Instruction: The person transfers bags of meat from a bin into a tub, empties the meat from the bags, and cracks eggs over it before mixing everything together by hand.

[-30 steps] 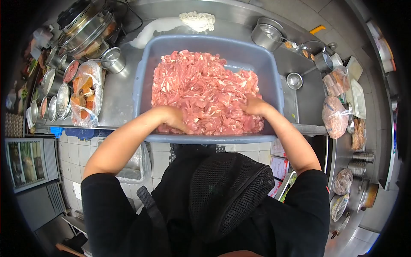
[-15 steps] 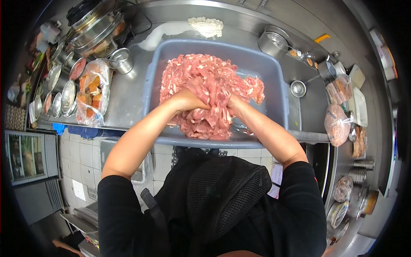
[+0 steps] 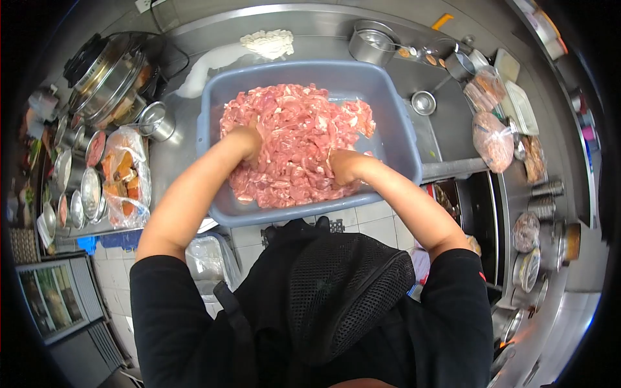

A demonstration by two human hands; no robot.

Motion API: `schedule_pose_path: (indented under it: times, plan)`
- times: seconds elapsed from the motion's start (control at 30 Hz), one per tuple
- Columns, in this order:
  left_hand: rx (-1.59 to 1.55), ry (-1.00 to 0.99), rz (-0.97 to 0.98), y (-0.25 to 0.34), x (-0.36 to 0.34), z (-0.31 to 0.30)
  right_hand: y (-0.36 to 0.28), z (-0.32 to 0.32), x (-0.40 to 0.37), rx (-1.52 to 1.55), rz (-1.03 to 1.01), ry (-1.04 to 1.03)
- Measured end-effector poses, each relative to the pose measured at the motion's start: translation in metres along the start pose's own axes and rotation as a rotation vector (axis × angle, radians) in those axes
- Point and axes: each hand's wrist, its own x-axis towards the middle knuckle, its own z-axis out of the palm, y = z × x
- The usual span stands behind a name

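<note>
A large blue-grey plastic tub [image 3: 406,139] stands on the steel counter and holds a big heap of raw, pink sliced meat [image 3: 294,129]. On the heap's left side, my left hand [image 3: 246,143] is pushed into the meat, its fingers buried. My right hand [image 3: 346,165] is sunk into the right lower part of the heap, and its fingertips are also hidden by meat. The two hands are apart, with meat between them. Some of the tub's bottom shows at the right.
A steel pot [image 3: 373,44] and a ladle [image 3: 424,103] lie beyond the tub. Left are a steel pitcher [image 3: 157,121], bowls and bagged orange food [image 3: 127,178]. Bagged meat [image 3: 493,141] sits at the right. A white cloth [image 3: 268,44] lies behind.
My hands have moved apart, from the middle of the heap to its two sides. The gathered meat between them now lies flatter. The whole view has shifted, with the tub further left.
</note>
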Motion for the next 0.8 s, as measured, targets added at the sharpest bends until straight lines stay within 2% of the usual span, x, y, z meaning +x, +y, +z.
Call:
schedule_pose_path:
  times: [0.03, 0.07, 0.1, 0.13, 0.2, 0.27, 0.3, 0.37, 0.4, 0.47, 0.57, 0.6, 0.67, 0.7, 0.73, 0.8]
  plan:
    - [-0.004, -0.012, -0.052, 0.010, 0.002, -0.001, 0.003, 0.002, 0.004, 0.010, 0.018, 0.003]
    - [-0.013, -0.018, -0.107, 0.019, 0.001, -0.004, 0.007, -0.003, 0.011, -0.018, 0.087, -0.078]
    - [-0.005, -0.008, -0.093, 0.023, 0.001, -0.004, 0.005, -0.010, 0.010, -0.043, 0.155, -0.163]
    - [-0.028, 0.015, -0.081, 0.025, 0.001, -0.006, 0.004, -0.015, 0.006, -0.036, 0.172, -0.158]
    - [-0.047, 0.049, -0.066, 0.026, -0.005, -0.017, 0.002, -0.036, -0.009, -0.093, 0.224, -0.097]
    - [-0.023, 0.002, 0.158, 0.023, -0.035, -0.039, 0.002, -0.063, -0.041, 0.013, 0.159, 0.070]
    - [-0.017, -0.001, 0.158, 0.020, -0.043, -0.042, 0.010, -0.070, -0.056, 0.077, 0.130, 0.177]
    - [-0.253, 0.186, 0.241, 0.011, -0.057, -0.045, 0.018, -0.092, -0.080, 0.063, 0.135, 0.395]
    - [-0.247, 0.185, 0.240, 0.011, -0.069, -0.050, 0.022, -0.101, -0.092, 0.127, 0.133, 0.474]
    - [-0.446, 0.568, 0.293, 0.018, -0.097, -0.061, 0.027, -0.108, -0.110, 0.220, 0.072, 0.665]
    - [-0.567, 0.453, 0.174, 0.043, -0.126, -0.087, 0.044, -0.099, -0.111, 0.359, 0.122, 0.661]
    - [-0.573, 0.447, 0.161, 0.050, -0.115, -0.073, 0.053, -0.088, -0.105, 0.303, 0.109, 0.620]
    - [-0.650, 0.845, 0.261, 0.053, -0.084, -0.029, 0.091, -0.037, -0.080, 0.114, -0.095, 0.889]
    - [-0.695, 0.986, 0.323, 0.061, -0.087, -0.023, 0.101, -0.029, -0.086, 0.185, -0.141, 0.908]
    - [-0.698, 0.987, 0.295, 0.066, -0.091, -0.014, 0.114, -0.021, -0.089, 0.185, -0.168, 0.904]
    - [-0.907, 0.985, -0.091, 0.073, -0.102, 0.010, 0.144, -0.001, -0.087, 0.292, 0.092, 1.212]
